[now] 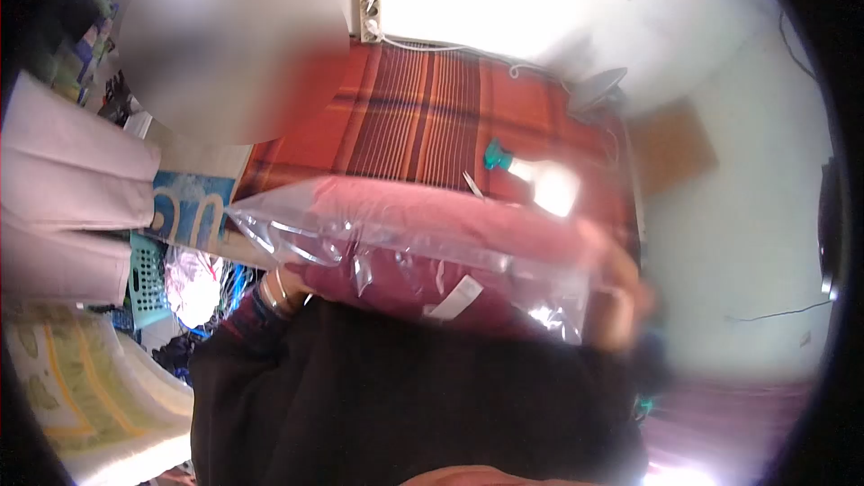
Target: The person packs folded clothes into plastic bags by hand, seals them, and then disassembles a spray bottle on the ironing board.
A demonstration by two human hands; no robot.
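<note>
A clear plastic bag with folded pink and maroon cloth inside lies across the front of my body. A small white label shows on its near side. My left hand, with rings or bangles near it, holds the bag's left lower side, its fingers partly hidden beneath. At the right end, my right hand is blurred by motion and closed against the bag. Beyond the bag, a spray bottle with a teal top and a pointed metal tool lie on the red plaid cloth.
A power strip with a white cable is at the back. Pinkish cloth hangs at the left above a green basket. A brown board stands at the right wall. Patterned yellow fabric is lower left.
</note>
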